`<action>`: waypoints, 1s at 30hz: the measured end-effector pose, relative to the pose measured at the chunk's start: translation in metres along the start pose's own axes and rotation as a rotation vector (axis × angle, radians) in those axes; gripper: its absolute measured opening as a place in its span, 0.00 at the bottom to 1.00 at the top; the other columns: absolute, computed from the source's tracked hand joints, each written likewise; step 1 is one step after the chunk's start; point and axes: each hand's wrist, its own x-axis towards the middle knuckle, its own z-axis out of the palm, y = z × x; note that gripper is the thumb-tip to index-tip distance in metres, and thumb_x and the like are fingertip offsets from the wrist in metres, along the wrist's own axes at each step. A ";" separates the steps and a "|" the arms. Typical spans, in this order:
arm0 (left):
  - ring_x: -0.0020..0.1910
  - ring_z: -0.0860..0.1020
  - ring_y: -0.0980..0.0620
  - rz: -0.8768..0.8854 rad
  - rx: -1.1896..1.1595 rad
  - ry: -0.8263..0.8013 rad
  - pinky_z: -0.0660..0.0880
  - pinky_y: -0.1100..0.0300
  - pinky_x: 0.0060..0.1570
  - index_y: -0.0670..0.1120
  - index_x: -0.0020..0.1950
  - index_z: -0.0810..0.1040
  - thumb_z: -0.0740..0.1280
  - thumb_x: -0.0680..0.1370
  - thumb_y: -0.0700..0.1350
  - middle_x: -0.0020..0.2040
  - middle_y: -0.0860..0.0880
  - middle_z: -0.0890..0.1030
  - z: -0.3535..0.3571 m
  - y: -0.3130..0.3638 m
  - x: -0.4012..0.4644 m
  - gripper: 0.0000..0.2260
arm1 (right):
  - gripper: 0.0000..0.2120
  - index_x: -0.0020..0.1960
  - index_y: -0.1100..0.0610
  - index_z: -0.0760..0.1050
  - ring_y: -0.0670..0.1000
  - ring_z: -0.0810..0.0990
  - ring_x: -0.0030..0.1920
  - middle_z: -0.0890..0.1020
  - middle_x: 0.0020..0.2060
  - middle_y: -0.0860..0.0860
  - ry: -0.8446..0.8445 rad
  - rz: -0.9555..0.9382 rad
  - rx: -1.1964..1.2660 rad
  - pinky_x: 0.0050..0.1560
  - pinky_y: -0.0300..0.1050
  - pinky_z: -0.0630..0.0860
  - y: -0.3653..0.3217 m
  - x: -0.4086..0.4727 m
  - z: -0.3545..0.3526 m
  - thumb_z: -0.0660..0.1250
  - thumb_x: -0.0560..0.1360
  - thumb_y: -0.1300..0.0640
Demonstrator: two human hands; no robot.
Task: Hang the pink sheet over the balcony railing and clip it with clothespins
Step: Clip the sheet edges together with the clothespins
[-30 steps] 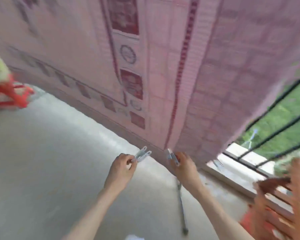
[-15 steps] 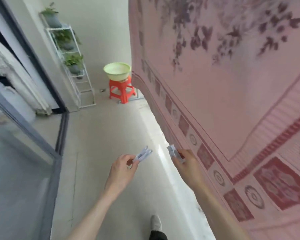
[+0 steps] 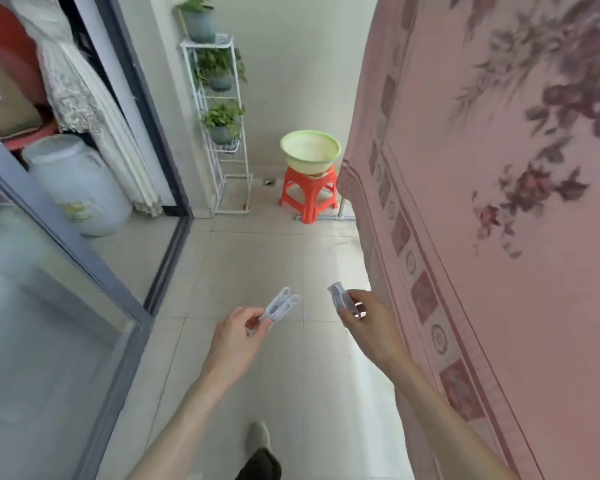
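The pink sheet (image 3: 482, 202), printed with flowers and a patterned border, hangs down the whole right side and hides the balcony railing. My left hand (image 3: 236, 336) pinches a pale clothespin (image 3: 280, 308) by its tail, its tips pointing up and right. My right hand (image 3: 368, 323) grips another pale clothespin (image 3: 342, 299), a short way left of the sheet's border. Neither hand touches the sheet.
A green basin (image 3: 310, 150) sits on an orange stool (image 3: 309, 194) at the far end of the tiled floor. A white plant rack (image 3: 222, 133) stands beside it. A sliding glass door (image 3: 59, 306) runs along the left. My shoe (image 3: 258, 438) shows below.
My view has swung left from facing the sheet to looking along the balcony. Both hands keep holding their clothespins and have moved slightly apart.
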 end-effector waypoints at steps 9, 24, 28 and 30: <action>0.44 0.77 0.53 -0.005 0.018 -0.049 0.72 0.59 0.46 0.48 0.44 0.79 0.65 0.75 0.46 0.44 0.50 0.79 -0.031 -0.009 0.255 0.05 | 0.07 0.47 0.54 0.74 0.54 0.78 0.46 0.80 0.44 0.53 -0.019 0.028 0.024 0.41 0.43 0.72 -0.057 0.235 0.051 0.63 0.75 0.51; 0.42 0.76 0.52 0.068 0.070 -0.166 0.67 0.62 0.44 0.47 0.47 0.80 0.65 0.76 0.45 0.45 0.48 0.77 -0.019 0.028 0.617 0.05 | 0.16 0.62 0.54 0.70 0.56 0.81 0.42 0.78 0.43 0.51 -0.055 0.125 0.272 0.49 0.50 0.77 -0.103 0.583 0.084 0.64 0.75 0.62; 0.41 0.74 0.54 0.171 0.112 -0.182 0.62 0.67 0.40 0.47 0.51 0.79 0.64 0.77 0.45 0.44 0.51 0.74 -0.020 0.064 0.727 0.07 | 0.21 0.65 0.53 0.69 0.59 0.79 0.50 0.78 0.52 0.58 -0.108 0.074 0.355 0.51 0.48 0.77 -0.126 0.690 0.079 0.62 0.75 0.66; 0.41 0.73 0.55 0.230 0.137 -0.190 0.61 0.68 0.38 0.46 0.53 0.79 0.63 0.77 0.45 0.43 0.53 0.71 -0.023 0.079 0.777 0.08 | 0.22 0.65 0.55 0.69 0.58 0.77 0.49 0.77 0.50 0.58 -0.116 0.087 0.397 0.49 0.47 0.75 -0.141 0.739 0.078 0.59 0.73 0.69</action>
